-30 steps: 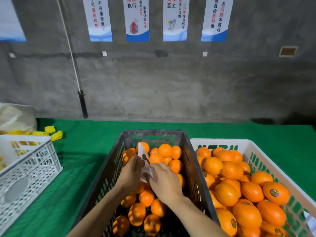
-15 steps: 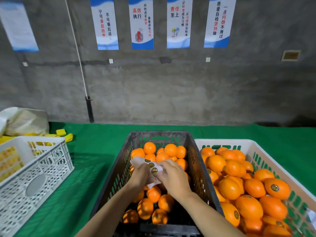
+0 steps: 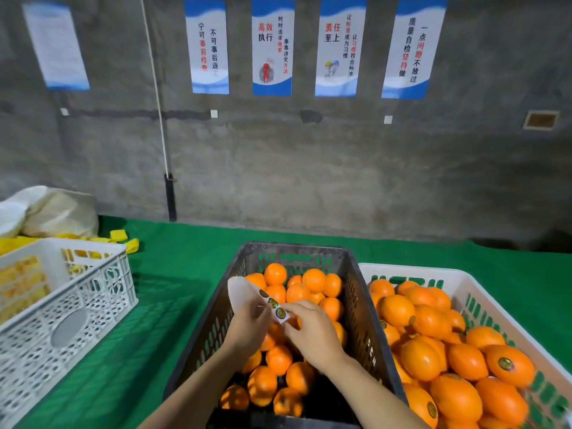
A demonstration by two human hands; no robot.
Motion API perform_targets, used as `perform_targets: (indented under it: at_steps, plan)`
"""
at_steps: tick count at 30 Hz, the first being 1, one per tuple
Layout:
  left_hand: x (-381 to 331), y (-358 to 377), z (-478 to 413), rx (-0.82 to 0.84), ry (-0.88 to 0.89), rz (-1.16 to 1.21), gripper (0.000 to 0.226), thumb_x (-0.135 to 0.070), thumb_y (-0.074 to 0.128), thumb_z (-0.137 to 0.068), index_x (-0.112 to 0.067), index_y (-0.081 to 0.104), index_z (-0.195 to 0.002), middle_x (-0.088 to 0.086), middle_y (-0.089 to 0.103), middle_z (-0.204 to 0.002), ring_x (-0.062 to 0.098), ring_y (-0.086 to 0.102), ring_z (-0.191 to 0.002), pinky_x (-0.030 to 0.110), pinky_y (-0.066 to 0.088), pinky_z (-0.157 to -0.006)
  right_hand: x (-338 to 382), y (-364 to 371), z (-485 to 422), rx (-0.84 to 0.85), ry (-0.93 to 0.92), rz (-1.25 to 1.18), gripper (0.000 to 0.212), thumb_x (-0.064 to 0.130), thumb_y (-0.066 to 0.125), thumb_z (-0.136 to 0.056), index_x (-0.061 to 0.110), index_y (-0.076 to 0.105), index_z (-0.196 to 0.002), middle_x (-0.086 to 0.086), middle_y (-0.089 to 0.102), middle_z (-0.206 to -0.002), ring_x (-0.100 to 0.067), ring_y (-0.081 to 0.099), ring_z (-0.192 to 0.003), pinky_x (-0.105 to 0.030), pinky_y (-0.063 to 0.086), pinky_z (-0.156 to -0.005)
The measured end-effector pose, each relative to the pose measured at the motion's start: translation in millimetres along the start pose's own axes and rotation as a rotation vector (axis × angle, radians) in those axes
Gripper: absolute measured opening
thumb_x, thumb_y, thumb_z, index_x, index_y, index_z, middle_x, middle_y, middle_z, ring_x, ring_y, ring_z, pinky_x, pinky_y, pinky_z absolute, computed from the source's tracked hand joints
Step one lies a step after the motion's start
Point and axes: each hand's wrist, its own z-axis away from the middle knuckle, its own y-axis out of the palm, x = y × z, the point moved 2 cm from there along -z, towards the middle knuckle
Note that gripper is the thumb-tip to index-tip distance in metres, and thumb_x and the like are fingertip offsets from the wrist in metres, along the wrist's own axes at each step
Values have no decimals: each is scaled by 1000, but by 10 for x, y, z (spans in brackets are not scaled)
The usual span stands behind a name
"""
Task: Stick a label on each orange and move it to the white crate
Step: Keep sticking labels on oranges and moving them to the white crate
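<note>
A green cloth covers the table (image 3: 185, 274), which runs back to a rough grey concrete wall (image 3: 309, 181) hung with four blue-and-white posters (image 3: 271, 48) and one paler sheet (image 3: 55, 44). Three crates stand on it. Directly beneath the fingers is the dark crate (image 3: 294, 247) of unlabelled oranges (image 3: 314, 280), too heaped to count. Just right of the fingers, its wall touching the dark one, is the white crate (image 3: 411, 269), piled with oranges (image 3: 455, 397), at least four showing a sticker. Well left of the fingers is a second white crate (image 3: 71, 305), with bare cloth between it and the dark crate and more beyond the crates to the wall. A pale sack (image 3: 58, 212) lies behind it. Over the dark crate, the left hand (image 3: 247, 323) grips the label strip (image 3: 244, 294) in curled fingers, and the right hand (image 3: 312, 329) pinches the strip's near end; three round labels show on it.
</note>
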Motion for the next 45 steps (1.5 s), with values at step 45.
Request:
perform_targets:
  at_steps: [45]
  plan:
    - [-1, -7, -332, -21, 150, -220, 49, -33, 49, -101, -7, 40, -61, -4, 35, -49, 13, 31, -47, 31, 24, -49, 15, -65, 6, -287, -18, -70, 10, 29, 62, -96, 29, 65, -87, 16, 62, -91, 1, 53, -85, -16, 43, -65]
